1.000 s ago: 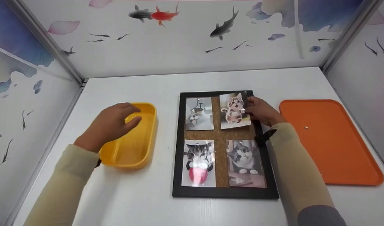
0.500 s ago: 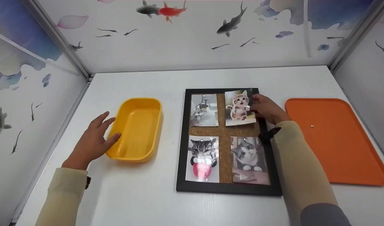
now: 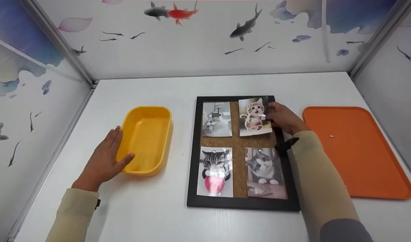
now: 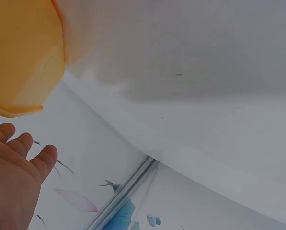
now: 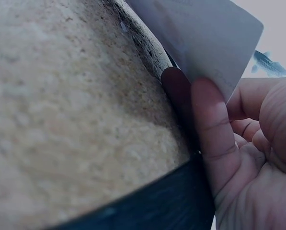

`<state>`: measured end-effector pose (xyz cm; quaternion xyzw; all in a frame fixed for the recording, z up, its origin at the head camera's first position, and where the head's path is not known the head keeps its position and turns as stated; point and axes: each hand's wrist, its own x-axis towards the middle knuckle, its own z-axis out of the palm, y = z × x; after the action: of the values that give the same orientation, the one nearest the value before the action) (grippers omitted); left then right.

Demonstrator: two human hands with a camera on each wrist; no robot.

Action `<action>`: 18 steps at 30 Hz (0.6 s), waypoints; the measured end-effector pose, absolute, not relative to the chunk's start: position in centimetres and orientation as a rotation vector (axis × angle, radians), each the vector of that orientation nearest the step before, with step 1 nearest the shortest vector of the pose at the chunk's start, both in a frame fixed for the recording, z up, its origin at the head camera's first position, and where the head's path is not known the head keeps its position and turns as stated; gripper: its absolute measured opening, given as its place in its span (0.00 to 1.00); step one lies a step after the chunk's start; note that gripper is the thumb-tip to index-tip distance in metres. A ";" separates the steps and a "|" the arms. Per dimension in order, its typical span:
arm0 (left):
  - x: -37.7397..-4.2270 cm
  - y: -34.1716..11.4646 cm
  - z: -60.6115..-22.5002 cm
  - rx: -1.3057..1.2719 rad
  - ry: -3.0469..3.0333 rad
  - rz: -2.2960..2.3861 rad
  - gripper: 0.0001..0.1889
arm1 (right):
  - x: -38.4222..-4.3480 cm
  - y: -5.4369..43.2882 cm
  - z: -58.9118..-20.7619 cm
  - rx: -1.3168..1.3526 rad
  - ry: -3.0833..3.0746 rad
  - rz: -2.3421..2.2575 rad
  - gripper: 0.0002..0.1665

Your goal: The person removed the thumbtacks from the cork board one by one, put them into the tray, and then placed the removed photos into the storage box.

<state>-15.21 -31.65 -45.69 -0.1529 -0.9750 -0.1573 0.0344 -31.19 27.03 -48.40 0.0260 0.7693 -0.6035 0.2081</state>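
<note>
My right hand (image 3: 286, 117) pinches the right edge of a kitten photo (image 3: 255, 117) at the top right of a black-framed corkboard (image 3: 239, 171). The photo is slightly tilted, its lower edge lifted off the cork. In the right wrist view, the photo's pale back (image 5: 219, 43) rises between the fingers (image 5: 212, 115). Three other cat photos lie on the board, each with a small pin near its top: a grey one (image 3: 217, 121), a striped cat with a pink ball (image 3: 215, 173) and a grey-and-white cat (image 3: 266, 173). My left hand (image 3: 103, 164), fingers extended, is at the left side of the yellow bin (image 3: 163, 161).
An orange tray (image 3: 363, 161) lies right of the board, with a small shiny pin (image 3: 331, 136) on it. Walls printed with fish (image 3: 245, 28) enclose the white table (image 3: 151, 211) at the back and both sides.
My left hand has moved from above the yellow bin to its left side, its fingers straightening. My right hand keeps hold of the kitten photo in about the same place.
</note>
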 end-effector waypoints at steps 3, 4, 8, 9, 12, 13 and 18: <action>-15.1 -31.6 -45.9 -0.465 -3.023 -0.452 0.48 | -31.2 27.0 -48.5 0.064 2.139 -1.678 0.26; -15.1 -31.5 -45.9 -0.468 -3.033 -0.440 0.48 | -31.2 27.0 -48.4 0.051 2.145 -1.676 0.26; -15.1 -31.5 -46.2 -0.470 -3.053 -0.414 0.47 | -31.0 27.1 -48.4 0.014 2.155 -1.673 0.25; -15.0 -31.4 -46.2 -0.464 -3.057 -0.413 0.47 | -31.0 27.1 -48.4 0.010 2.154 -1.674 0.25; -15.0 -31.3 -46.4 -0.443 -3.067 -0.413 0.47 | -30.7 27.0 -47.9 0.013 2.139 -1.673 0.25; -14.9 -31.2 -46.4 -0.435 -3.073 -0.415 0.47 | -30.6 26.9 -47.6 0.014 2.137 -1.668 0.25; -14.8 -31.1 -46.6 -0.426 -3.069 -0.410 0.47 | -29.9 26.4 -46.3 0.021 2.127 -1.671 0.24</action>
<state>-14.77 -31.11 -46.60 -0.1362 -0.9819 -0.1312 0.0083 -29.86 26.44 -46.32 0.0077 0.7677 -0.6030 0.2167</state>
